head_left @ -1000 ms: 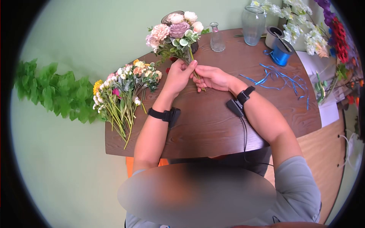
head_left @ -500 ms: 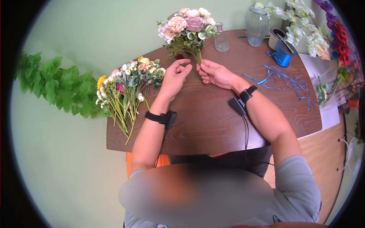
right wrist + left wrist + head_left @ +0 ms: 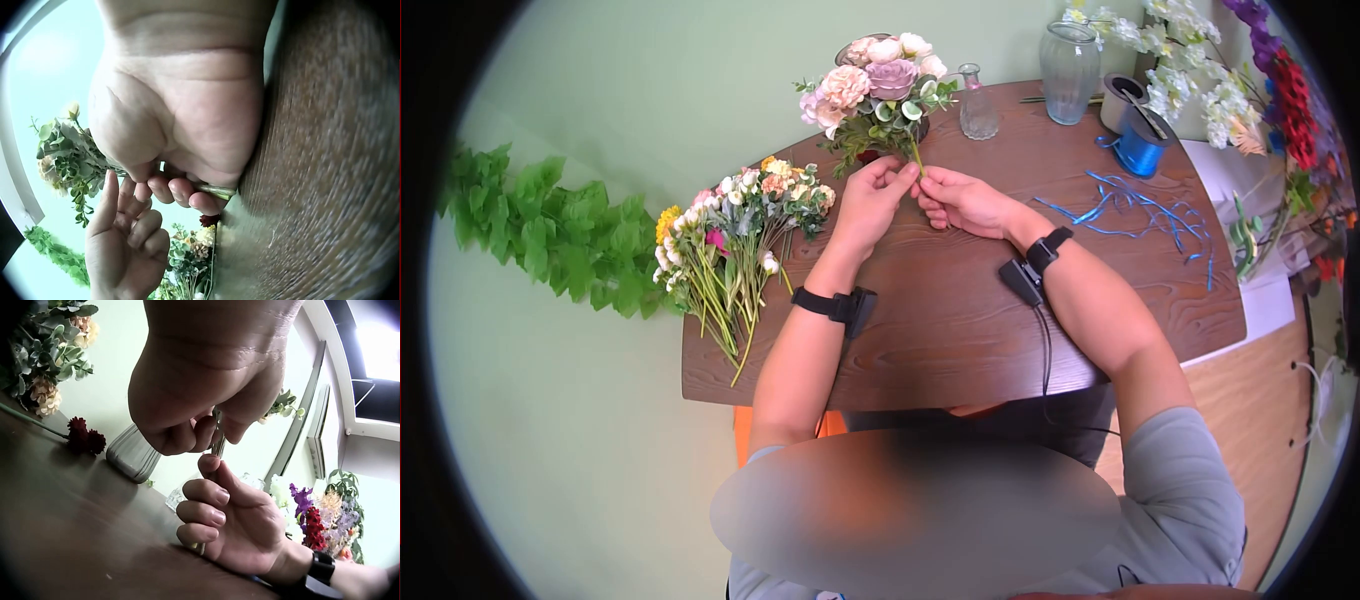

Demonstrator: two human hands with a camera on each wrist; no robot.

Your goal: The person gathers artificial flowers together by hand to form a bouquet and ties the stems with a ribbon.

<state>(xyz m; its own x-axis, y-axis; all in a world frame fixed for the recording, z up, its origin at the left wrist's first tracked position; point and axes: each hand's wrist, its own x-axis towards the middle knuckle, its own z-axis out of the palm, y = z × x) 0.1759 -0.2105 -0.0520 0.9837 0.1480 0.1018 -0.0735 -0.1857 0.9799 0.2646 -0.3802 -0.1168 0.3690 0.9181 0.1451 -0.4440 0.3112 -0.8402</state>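
Observation:
In the head view a bouquet (image 3: pixel 890 80) of pink, mauve and cream flowers with green leaves stands upright over the far side of the table. My right hand (image 3: pixel 970 203) grips its stems near their lower ends; the cut stem ends (image 3: pixel 217 191) poke out past the little finger in the right wrist view. Just above it, my left hand (image 3: pixel 872 205) has its thumb and fingers about the same stems, under the leaves. Both thumbs come close together there. Several loose flower stems (image 3: pixel 735 260) with white, yellow and peach blooms lie left of my left hand.
A small glass bottle (image 3: pixel 978 112) and a larger glass vase (image 3: pixel 1069 75) stand at the back. To the right are a blue ribbon spool (image 3: pixel 1141 145) and tangled blue ribbon (image 3: pixel 1135 205). A dark red flower (image 3: pixel 84 437) lies beyond my left hand. Leafy garland (image 3: pixel 550 230) hangs left.
Half a second ago my left hand was off the stems, while my right hand held the bouquet farther right. Now the bouquet has shifted back left and my left hand holds the stems again.

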